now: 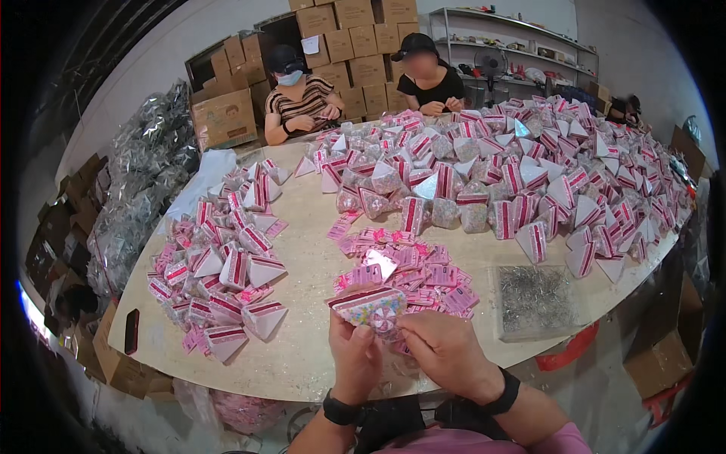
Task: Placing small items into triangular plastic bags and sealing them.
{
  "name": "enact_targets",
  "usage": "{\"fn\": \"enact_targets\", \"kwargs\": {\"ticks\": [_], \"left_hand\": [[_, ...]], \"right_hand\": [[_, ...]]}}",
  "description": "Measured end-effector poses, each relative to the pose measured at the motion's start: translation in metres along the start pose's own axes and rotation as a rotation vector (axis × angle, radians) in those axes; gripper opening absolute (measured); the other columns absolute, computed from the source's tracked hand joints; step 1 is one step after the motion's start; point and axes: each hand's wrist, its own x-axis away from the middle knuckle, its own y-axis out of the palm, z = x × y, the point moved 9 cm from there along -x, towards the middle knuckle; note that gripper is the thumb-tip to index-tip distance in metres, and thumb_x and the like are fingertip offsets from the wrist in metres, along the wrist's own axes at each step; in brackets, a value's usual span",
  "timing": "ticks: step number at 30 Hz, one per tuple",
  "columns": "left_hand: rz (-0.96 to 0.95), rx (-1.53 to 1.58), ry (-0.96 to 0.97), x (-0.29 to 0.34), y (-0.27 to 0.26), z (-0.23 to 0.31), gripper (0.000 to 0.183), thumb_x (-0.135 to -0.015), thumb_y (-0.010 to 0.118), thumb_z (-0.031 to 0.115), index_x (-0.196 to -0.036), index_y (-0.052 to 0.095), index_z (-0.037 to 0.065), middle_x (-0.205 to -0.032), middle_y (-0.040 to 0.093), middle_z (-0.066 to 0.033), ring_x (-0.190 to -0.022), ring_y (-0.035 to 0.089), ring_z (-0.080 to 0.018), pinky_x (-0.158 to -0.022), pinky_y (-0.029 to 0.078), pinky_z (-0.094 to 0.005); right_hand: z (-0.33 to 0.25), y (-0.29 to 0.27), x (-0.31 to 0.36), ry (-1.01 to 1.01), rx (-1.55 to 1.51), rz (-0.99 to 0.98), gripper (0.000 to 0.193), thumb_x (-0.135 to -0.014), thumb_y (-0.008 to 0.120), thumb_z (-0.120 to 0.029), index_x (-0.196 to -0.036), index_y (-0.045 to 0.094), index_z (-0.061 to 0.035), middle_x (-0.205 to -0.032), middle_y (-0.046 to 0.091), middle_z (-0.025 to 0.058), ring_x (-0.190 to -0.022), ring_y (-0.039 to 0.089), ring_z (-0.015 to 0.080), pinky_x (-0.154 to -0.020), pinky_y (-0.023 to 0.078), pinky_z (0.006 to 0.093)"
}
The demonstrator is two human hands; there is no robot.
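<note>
Where the pale tabletop (302,344) curves toward the lower left of the frame, a dark phone (131,331) lies near its rim. Beyond that edge, at upper left, rises a tall heap of clear plastic bags (144,174). Next to the right, on the table, is a smaller pile of pink-and-white cake-slice pieces (234,268). At upper centre-left, a co-worker in a striped top (299,102) has both hands close together at the far edge; stacked cartons (352,41) fill the background.

At lower centre, the left hand (355,362) is curled closed, thumb in front, about the lower left part of a sprinkled cake slice (359,305), which is held above the near edge of the table. Directly behind the slice, pink cards (423,266) lie in a loose heap. At upper centre, a second co-worker, in black (432,79), sits with hands together. The right hand (448,349), its thumb and fingers drawn together, grips the slice's right end beside a swirled rosette (384,318). A large mass of similar slices (507,174) covers the table's upper right, and below it stands a clear tray of thin, silvery pieces (535,301).
</note>
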Motion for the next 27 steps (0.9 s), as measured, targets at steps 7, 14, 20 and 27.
{"fn": "enact_targets", "kwargs": {"ticks": [7,14,20,27], "left_hand": [[0.007,-0.036,0.035,0.000,0.000,0.003,0.077,-0.072,0.075,0.032,-0.129,0.035,-0.001,-0.122,0.049,-0.0128,-0.113,0.051,-0.0245,-0.096,0.042,-0.0377],[-0.004,-0.171,0.179,0.001,0.006,0.020,0.074,-0.071,0.078,0.021,-0.128,0.035,-0.001,-0.123,0.047,-0.0132,-0.114,0.050,-0.0234,-0.097,0.040,-0.0363],[0.005,-0.276,0.195,0.002,0.007,0.022,0.074,-0.072,0.077,0.017,-0.129,0.034,-0.001,-0.124,0.046,-0.0124,-0.114,0.048,-0.0219,-0.098,0.039,-0.0347],[-0.008,-0.266,0.187,0.001,0.005,0.018,0.071,-0.073,0.076,0.016,-0.129,0.035,-0.001,-0.123,0.047,-0.0121,-0.113,0.049,-0.0213,-0.097,0.039,-0.0342]], "right_hand": [[0.003,0.002,0.000,0.051,0.034,-0.059,0.014,-0.079,0.059,-0.003,-0.092,0.062,0.0002,-0.082,0.063,0.0160,-0.074,0.063,0.0314,-0.064,0.050,0.0371],[-0.002,0.001,0.001,-0.006,0.164,-0.048,0.012,-0.077,0.058,-0.003,-0.089,0.060,-0.0013,-0.073,0.059,0.0136,-0.065,0.059,0.0314,-0.057,0.047,0.0396],[-0.003,0.002,0.002,-0.031,0.197,0.000,0.010,-0.078,0.059,-0.005,-0.087,0.059,-0.0024,-0.069,0.056,0.0127,-0.061,0.056,0.0312,-0.054,0.044,0.0399],[0.002,0.004,0.003,-0.031,0.237,-0.003,0.009,-0.078,0.060,-0.005,-0.087,0.059,-0.0037,-0.069,0.055,0.0118,-0.061,0.056,0.0305,-0.054,0.043,0.0393]]}}
